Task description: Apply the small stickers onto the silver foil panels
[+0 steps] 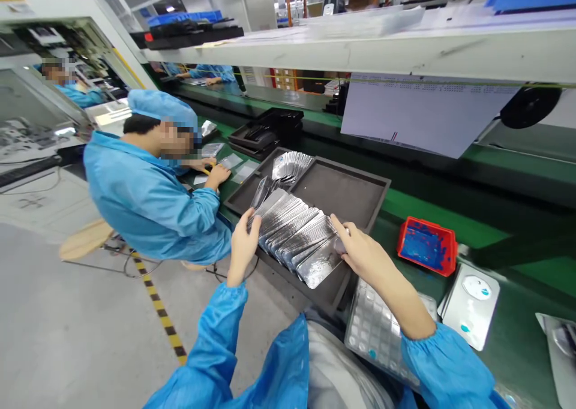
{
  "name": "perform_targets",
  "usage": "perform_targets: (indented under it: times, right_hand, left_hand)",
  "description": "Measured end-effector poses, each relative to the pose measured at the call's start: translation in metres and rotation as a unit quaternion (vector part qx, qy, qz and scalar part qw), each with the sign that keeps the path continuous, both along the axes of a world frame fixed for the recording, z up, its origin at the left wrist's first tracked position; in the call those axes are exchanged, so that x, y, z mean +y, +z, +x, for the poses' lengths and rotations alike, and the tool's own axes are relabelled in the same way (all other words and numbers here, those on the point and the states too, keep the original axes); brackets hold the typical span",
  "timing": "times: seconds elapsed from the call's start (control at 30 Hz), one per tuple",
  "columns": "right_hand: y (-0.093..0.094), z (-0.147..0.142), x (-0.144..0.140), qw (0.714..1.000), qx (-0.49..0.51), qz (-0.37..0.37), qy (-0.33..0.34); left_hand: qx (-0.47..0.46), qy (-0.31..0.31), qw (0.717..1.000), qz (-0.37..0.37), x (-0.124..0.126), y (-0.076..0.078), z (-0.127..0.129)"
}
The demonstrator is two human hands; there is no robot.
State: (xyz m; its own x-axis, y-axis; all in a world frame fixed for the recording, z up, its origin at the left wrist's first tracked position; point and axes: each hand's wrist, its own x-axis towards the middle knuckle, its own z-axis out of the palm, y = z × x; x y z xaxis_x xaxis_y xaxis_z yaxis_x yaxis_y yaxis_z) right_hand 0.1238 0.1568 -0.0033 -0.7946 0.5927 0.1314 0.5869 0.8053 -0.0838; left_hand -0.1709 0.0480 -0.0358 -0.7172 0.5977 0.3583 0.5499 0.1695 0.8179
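A fanned row of silver foil pouches [294, 232] lies in a dark grey tray [342, 187] on the green bench. My left hand [243, 241] presses against the left end of the row, fingers curled around it. My right hand [360, 250] grips the right end, thumb on the nearest pouch [317, 268]. A second fan of pouches [290, 166] sits at the far side of the tray.
A co-worker in a blue smock [148, 199] sits at the left, hands on the bench. A red bin [427, 245], a white scale [470, 304], a clear blister tray [375, 331], stacked black trays [265, 133] and an overhead shelf [405, 46] surround the tray.
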Motion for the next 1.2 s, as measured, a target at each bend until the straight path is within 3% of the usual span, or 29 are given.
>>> perform_targets:
  times: [0.1, 0.37, 0.7, 0.83, 0.87, 0.93, 1.03, 1.13, 1.2]
  right_hand:
    - [0.003, 0.001, 0.006, 1.0, -0.023, 0.008, 0.018]
    - [-0.003, 0.001, 0.02, 0.998, 0.024, -0.013, 0.059]
    - [-0.013, -0.001, 0.022, 0.994, 0.091, -0.046, 0.05]
    - [-0.015, 0.001, 0.017, 0.993, 0.104, -0.052, 0.028]
    - [-0.015, 0.0, 0.015, 0.993, 0.105, -0.054, 0.024]
    - [-0.012, -0.003, 0.006, 0.993, 0.101, -0.058, 0.018]
    - [-0.007, -0.01, -0.011, 0.995, 0.085, -0.048, -0.002]
    - [-0.009, -0.002, -0.022, 0.995, 0.094, -0.031, -0.022]
    - [-0.02, 0.023, -0.026, 0.988, 0.141, -0.019, -0.064]
  left_hand:
    - [-0.018, -0.019, 1.0, 0.001, 0.004, -0.002, -0.014]
    - [-0.038, -0.023, 0.999, 0.002, 0.002, 0.002, -0.014]
    - [-0.023, -0.017, 0.999, -0.014, -0.001, 0.001, -0.01]
    - [0.122, -0.005, 0.992, 0.032, -0.012, 0.012, 0.023]
    - [0.176, -0.025, 0.983, 0.051, -0.016, 0.014, 0.037]
    - [0.251, -0.128, 0.957, 0.071, -0.023, 0.017, 0.068]
    - [0.335, -0.284, 0.898, 0.032, -0.03, 0.011, 0.107]
    - [0.385, -0.312, 0.868, 0.008, -0.029, -0.002, 0.12]
    - [0.394, -0.313, 0.864, 0.011, -0.026, -0.007, 0.117]
